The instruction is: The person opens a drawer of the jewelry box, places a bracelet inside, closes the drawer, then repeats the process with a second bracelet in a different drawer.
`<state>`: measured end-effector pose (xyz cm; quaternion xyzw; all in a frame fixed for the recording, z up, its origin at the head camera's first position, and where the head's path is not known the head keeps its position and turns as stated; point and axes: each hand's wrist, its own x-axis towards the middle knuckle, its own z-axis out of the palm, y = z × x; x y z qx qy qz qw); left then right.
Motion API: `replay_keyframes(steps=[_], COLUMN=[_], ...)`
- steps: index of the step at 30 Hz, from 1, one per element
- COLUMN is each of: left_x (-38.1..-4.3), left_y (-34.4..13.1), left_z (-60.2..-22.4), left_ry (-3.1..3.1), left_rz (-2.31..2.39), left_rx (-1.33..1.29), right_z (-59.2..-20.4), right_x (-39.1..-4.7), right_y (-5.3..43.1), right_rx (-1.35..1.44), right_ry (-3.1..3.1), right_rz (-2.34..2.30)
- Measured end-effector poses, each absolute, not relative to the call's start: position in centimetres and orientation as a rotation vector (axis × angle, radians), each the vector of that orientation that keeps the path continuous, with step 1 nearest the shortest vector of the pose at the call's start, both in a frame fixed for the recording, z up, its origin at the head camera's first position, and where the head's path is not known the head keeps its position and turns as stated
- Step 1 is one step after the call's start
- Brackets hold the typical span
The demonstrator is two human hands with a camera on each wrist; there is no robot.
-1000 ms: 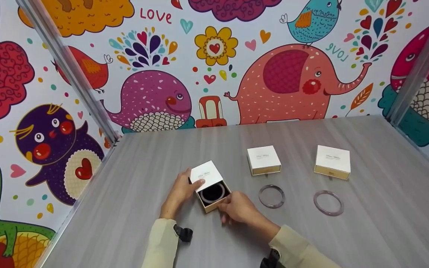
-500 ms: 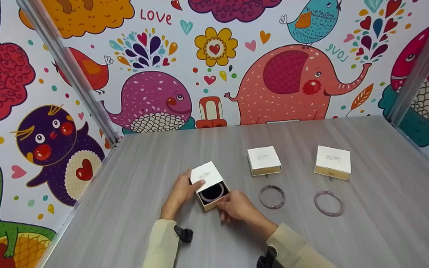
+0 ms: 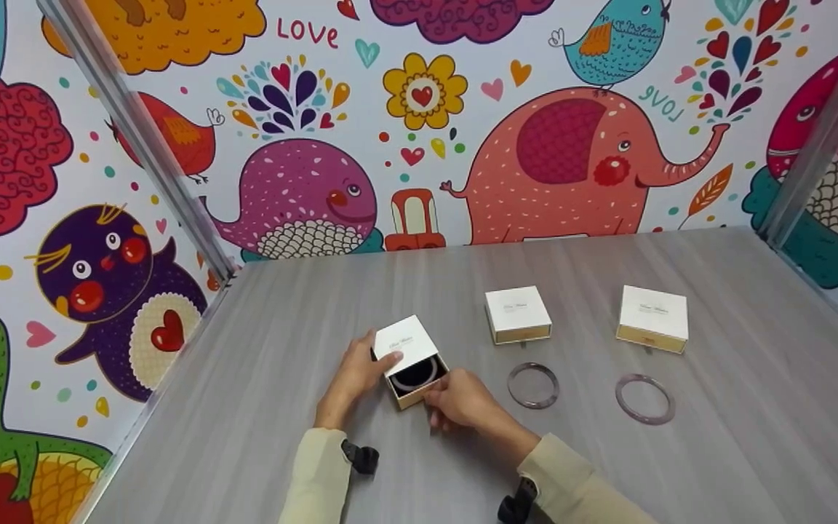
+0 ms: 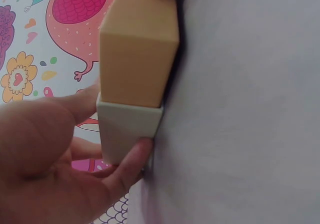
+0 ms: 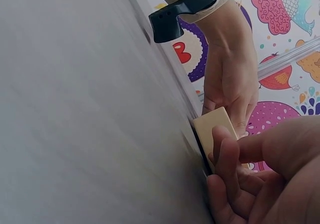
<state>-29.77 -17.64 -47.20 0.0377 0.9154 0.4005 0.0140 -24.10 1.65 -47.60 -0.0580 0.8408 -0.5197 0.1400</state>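
Observation:
A small bangle box with a white sleeve and a tan drawer sits tilted on the table, the drawer partly out toward me. Inside it a greyish bangle lies on black lining, half hidden by the sleeve. My left hand grips the sleeve from its left side, thumb on top. In the left wrist view that hand spans the white sleeve, below the tan drawer. My right hand pinches the drawer's near right corner; its curled fingers meet the drawer front in the right wrist view.
Two matching shut boxes stand further back, one in the middle and one to the right. In front of each lies a loose bangle, a greyish one and a pale purple one. Patterned panels border the grey table.
The drawer has slid slightly further into the sleeve, so less of the bangle shows. My right hand has moved a little away from me with it; my left hand keeps its hold.

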Motion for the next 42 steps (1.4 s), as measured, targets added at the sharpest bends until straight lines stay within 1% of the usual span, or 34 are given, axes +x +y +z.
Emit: replay_keyframes(steps=[16, 26, 36, 42], left_x=[-29.7, -29.8, -29.6, -29.7], left_y=[-17.5, -17.6, -17.6, -17.5], left_z=[-47.0, -47.1, -47.2, -47.1], left_ry=[2.865, 2.843, 2.866, 2.867], left_rz=[1.272, 1.260, 1.263, 1.221], left_rx=[0.169, 0.107, 0.138, 0.109], right_z=[-47.6, -47.6, -47.7, -47.7], right_x=[-24.8, -25.0, -25.2, -25.2], right_y=[1.3, 1.0, 0.8, 0.7], right_rx=[-0.178, -0.161, -0.137, -0.127], right_ry=[2.473, 2.461, 2.453, 2.469], right_rz=[-1.484, -1.508, -1.521, -1.512])
